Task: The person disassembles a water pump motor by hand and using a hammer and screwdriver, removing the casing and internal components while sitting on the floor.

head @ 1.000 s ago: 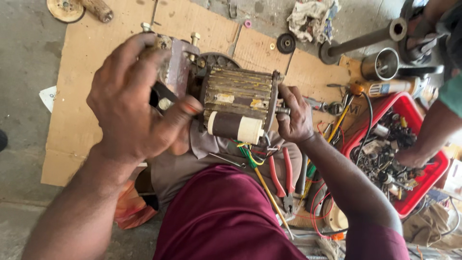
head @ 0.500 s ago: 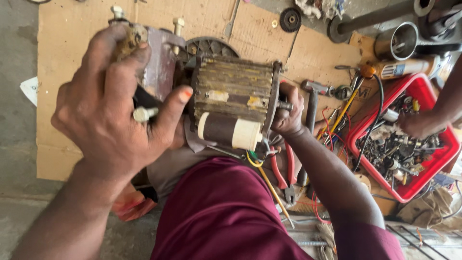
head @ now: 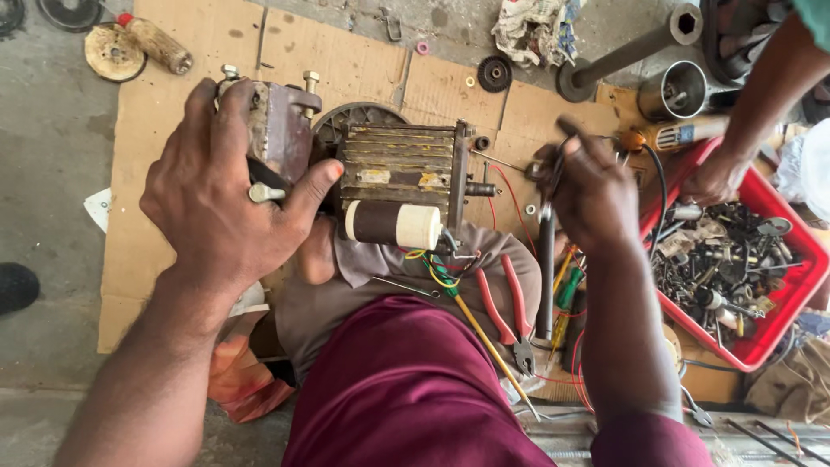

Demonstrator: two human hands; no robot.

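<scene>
**Motor held over cardboard on a workshop floor**

Flattened cardboard covers the concrete floor. The left hand wraps its fingers closed around the end housing of an old electric motor, which rests on the person's lap. The right hand, curled, pinches a thin dark tool just beside the motor's shaft. A red tray of parts lies nearby.

Hands on rusty motor

Cardboard sheet on floor, red tray
</scene>
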